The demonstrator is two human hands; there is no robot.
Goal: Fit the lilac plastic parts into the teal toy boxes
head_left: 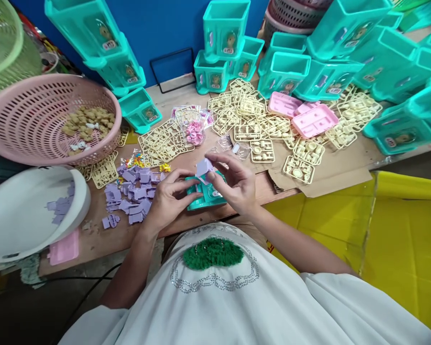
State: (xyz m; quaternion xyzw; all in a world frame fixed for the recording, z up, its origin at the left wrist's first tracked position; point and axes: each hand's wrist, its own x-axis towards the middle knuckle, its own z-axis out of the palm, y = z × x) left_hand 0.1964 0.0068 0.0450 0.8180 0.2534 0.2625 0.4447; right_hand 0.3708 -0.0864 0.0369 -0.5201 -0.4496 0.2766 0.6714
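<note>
My left hand [170, 194] grips the left side of a small teal plastic box [208, 194] lying at the near edge of the wooden table [330, 165]. My right hand [235, 182] pinches a small lilac plastic piece [203, 167] over the top of that box, fingers closed round it. A heap of more lilac pieces [132, 194] lies just left of my left hand.
A pink basket [39, 120] with tan pieces and a white bowl [21, 215] sit at the left. Cream part frames [237, 120], pink trays [314, 120] and stacked teal boxes [283, 72] fill the back. A yellow bin [398, 230] stands at the right.
</note>
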